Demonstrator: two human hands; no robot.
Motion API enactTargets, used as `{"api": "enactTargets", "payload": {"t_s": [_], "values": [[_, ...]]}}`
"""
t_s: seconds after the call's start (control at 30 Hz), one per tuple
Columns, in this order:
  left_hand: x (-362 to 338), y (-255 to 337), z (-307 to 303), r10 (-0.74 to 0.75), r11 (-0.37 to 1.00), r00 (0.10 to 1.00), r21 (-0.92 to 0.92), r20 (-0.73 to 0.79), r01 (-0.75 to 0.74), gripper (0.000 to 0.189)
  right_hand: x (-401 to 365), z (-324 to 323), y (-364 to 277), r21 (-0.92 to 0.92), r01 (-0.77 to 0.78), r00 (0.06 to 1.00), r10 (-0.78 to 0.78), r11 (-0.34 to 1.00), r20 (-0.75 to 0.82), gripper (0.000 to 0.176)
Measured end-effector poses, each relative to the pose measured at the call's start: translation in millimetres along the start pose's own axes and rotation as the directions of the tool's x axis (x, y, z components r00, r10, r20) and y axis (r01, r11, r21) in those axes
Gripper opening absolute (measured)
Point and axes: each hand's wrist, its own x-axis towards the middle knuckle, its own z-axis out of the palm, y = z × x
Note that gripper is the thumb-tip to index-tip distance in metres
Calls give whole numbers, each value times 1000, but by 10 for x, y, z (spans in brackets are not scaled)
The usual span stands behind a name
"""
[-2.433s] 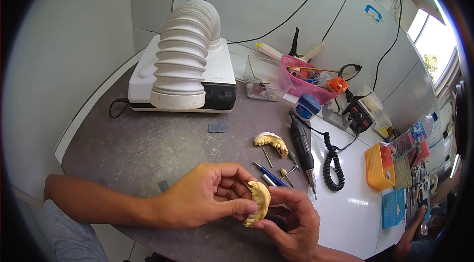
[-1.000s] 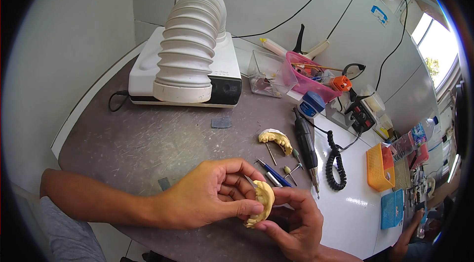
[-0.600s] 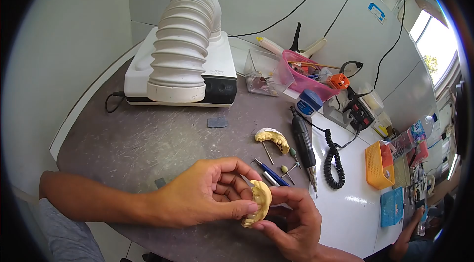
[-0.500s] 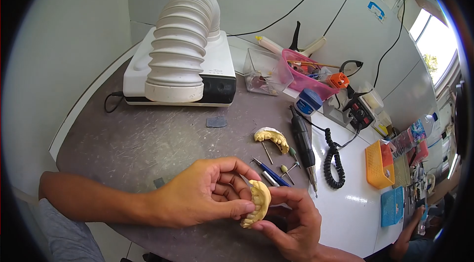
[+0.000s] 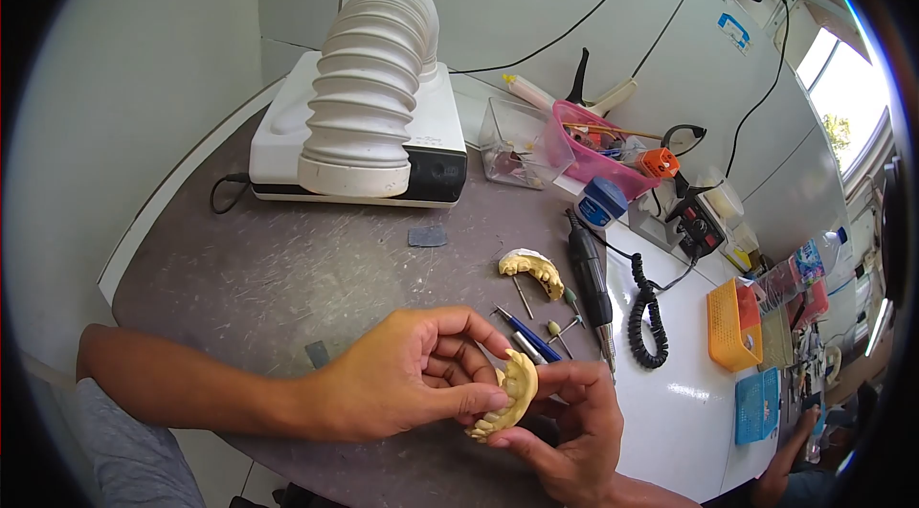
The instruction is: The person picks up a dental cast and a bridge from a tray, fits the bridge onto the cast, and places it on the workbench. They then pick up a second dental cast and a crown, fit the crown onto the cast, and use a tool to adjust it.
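A yellow dental cast (image 5: 520,391), curved like a jaw with a row of teeth, is held between both hands near the bench's front edge. My left hand (image 5: 421,379) pinches its toothed side with thumb and fingers. From the right, my right hand (image 5: 570,422) grips the cast's outer edge between thumb and forefinger. Just beyond the hands lie a blue pen-like tool (image 5: 528,334) and several mounted grinding bits (image 5: 565,326). A second yellow cast (image 5: 532,269) with a white edge rests farther back. The fingertips hide part of the held cast.
A white dust extractor (image 5: 359,115) with a ribbed hose stands at the back left. The black handpiece (image 5: 589,273) lies right of the second cast, its coiled cord beside it. A pink basket (image 5: 598,158), blue-lidded jar (image 5: 601,202) and orange basket (image 5: 735,326) stand beyond. Another person's arm (image 5: 790,455) shows far right.
The held cast has turned slightly, with my left thumb shifted a little right along it. The whole view has moved slightly; the bench items look unmoved.
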Motion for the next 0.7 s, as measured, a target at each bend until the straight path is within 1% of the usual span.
{"api": "enactTargets", "payload": {"t_s": [0.1, 0.17, 0.2, 0.27, 0.3, 0.33, 0.37, 0.4, 0.47, 0.5, 0.57, 0.6, 0.67, 0.7], "values": [[4, 10, 13, 4, 999, 1000, 43, 11, -4, 39, 12, 12, -107, -13, -6, 1000, 6, 1000, 17, 59], [-6, 33, 24, 2, 998, 1000, 56, 24, -3, 40, 17, 3, -117, -123, 34, 996, -25, 992, 80, 67], [-12, 39, 30, -3, 997, 999, 76, 38, 0, 40, 12, 0, -107, -126, 32, 996, -21, 992, 84, 67], [-17, 15, 51, 25, 998, 999, 63, 23, -26, 38, -9, -5, -77, -115, 26, 999, -23, 993, 31, 63], [-19, 8, 56, 51, 997, 999, 59, 10, -52, 36, 0, -1, -81, -118, 22, 999, -19, 993, 33, 63], [-26, 20, 54, 52, 997, 999, 54, 11, -52, 36, 15, 6, -87, -125, 56, 997, -48, 991, 62, 68], [-35, 45, 47, 48, 995, 999, 92, 12, -49, 40, 24, 10, -91, -131, 89, 993, -77, 987, 92, 73], [-46, 60, 44, 45, 990, 999, 130, 12, -46, 44, 20, 9, -105, -134, 86, 993, -74, 987, 93, 73], [-60, 63, 41, 51, 991, 999, 125, 9, -52, 44, 13, 4, -142, -47, -6, 997, 10, 999, 83, 74], [-64, 64, 40, 57, 991, 998, 122, 5, -57, 44, 19, -3, -134, -50, -8, 996, 13, 999, 83, 74], [-70, 77, 40, 65, 992, 998, 111, 12, -66, 44, 39, -20, -90, -307, 133, 986, -96, 943, 133, 71], [-72, 80, 39, 71, 992, 997, 103, 17, -73, 44, 34, -20, -57, -309, 131, 987, -93, 942, 134, 71], [-72, 75, 35, 68, 993, 997, 92, 25, -70, 43, -1, -15, 7, -61, 43, 999, -42, 997, 22, 69], [-71, 74, 34, 65, 994, 997, 85, 33, -67, 43, -10, -22, 20, -62, 40, 999, -39, 997, 21, 69]]}}
